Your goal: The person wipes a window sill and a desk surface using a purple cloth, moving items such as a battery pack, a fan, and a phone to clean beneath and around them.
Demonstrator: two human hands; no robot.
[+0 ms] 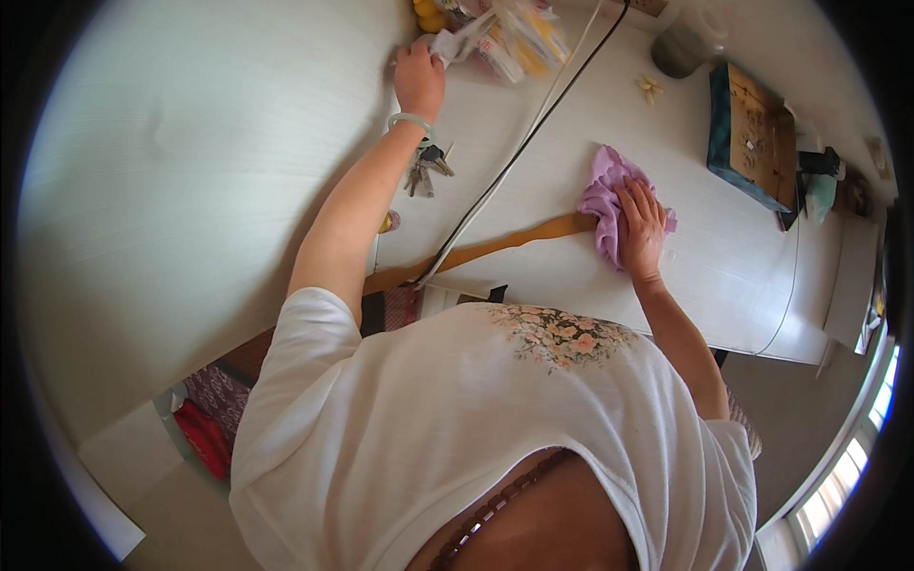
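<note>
At the far side of the white tabletop (550, 171), my left hand (420, 78) grips the gathered white part of a plastic bag (500, 46). The bag looks blurred, with yellow and printed packaging showing through. My right hand (643, 228) lies on a crumpled pink-purple cloth (605, 193), fingers extended and pressing it against the tabletop. One end of a long, wavy-edged brown strip (500, 248), wood-like in colour, meets the cloth. Beside my left wrist, which wears a pale green bangle (410, 121), is a bunch of keys (427, 171).
Black and white cables (514, 153) cross the table and the brown strip. On the right stand an open box (757, 135) with crumbs or debris inside and a jar (685, 43); garlic-like pieces (650, 89) lie nearby. A pale wall (200, 178) rises at left.
</note>
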